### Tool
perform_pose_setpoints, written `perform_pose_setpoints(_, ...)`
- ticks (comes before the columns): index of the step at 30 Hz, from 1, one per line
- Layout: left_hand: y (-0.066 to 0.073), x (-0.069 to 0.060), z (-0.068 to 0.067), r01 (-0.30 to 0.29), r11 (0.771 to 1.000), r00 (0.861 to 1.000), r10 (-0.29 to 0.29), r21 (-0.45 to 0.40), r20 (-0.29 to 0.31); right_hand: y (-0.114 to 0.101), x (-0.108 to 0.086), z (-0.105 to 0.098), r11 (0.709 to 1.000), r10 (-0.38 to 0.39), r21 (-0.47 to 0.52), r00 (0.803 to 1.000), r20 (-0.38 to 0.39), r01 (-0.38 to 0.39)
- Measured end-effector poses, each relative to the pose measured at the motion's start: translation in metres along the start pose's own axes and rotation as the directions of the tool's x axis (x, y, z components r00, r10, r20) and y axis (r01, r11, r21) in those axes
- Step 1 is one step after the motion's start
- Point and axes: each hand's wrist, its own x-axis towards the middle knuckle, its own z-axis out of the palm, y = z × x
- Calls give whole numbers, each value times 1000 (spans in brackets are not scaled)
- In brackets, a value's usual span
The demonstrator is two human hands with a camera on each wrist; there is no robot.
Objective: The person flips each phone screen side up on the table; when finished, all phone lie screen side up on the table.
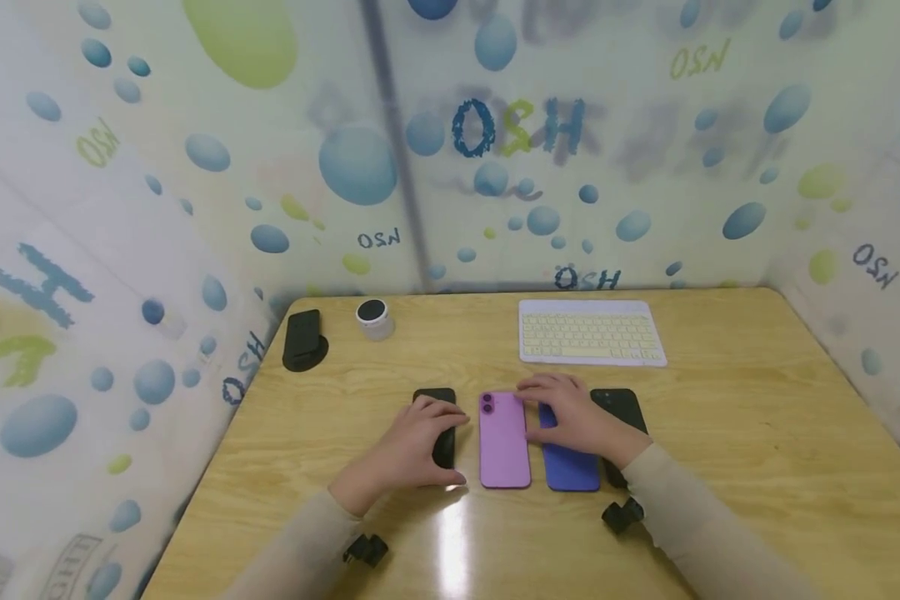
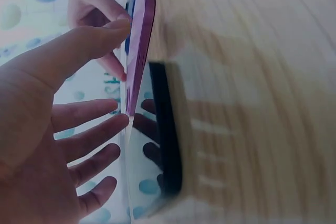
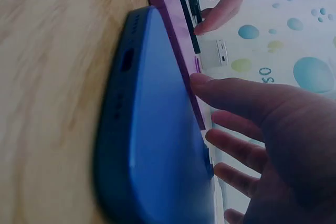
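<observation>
Several phones lie in a row on the wooden table. My left hand (image 1: 399,450) hovers above a black phone (image 1: 445,450), its thumb and fingers spread apart, holding nothing. Beside that phone lies a purple phone (image 1: 505,450), camera side up. My right hand (image 1: 573,417) reaches over a blue phone (image 1: 573,472), partly covering it, with fingertips near the purple phone's right edge; whether they touch it I cannot tell. The right wrist view shows the fingers loosely extended above the blue phone (image 3: 163,124). A second black phone (image 1: 624,406) lies partly behind my right wrist.
A white keyboard (image 1: 588,339) lies toward the back of the table (image 1: 720,433). At the back left stand a small white cylinder with a dark top (image 1: 376,321) and a black device on a round base (image 1: 303,337). Patterned walls enclose the table behind and at the sides.
</observation>
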Motion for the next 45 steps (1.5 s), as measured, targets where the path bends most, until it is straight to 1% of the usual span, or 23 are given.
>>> perform_pose_setpoints(3,7,4,1,-7,1000,1000,7,14,12,2,-3,-2,1000,-17,6,1000,0,17)
perform_pose_setpoints(9,15,9,5,-30,998,998,28,53,52,4,-5,2,1000,14,9,1000,19,-15)
perform_pose_setpoints(15,21,12,8,-19,998,998,15,57,60,4,-6,4,999,28,20,1000,11,-29)
perform_pose_setpoints(26,27,17,13,11,996,1000,-13,83,27,5,-4,5,999,29,28,1000,-10,-28)
perform_pose_setpoints(30,27,17,14,21,996,1000,-23,88,16,6,-4,7,997,54,59,999,-9,-53)
perform_pose_setpoints(38,25,16,15,24,997,1000,-24,69,-5,6,-3,8,985,112,138,993,-24,-107)
perform_pose_setpoints(45,24,16,16,27,998,1000,-27,55,-4,6,-1,8,979,126,168,989,-73,-113)
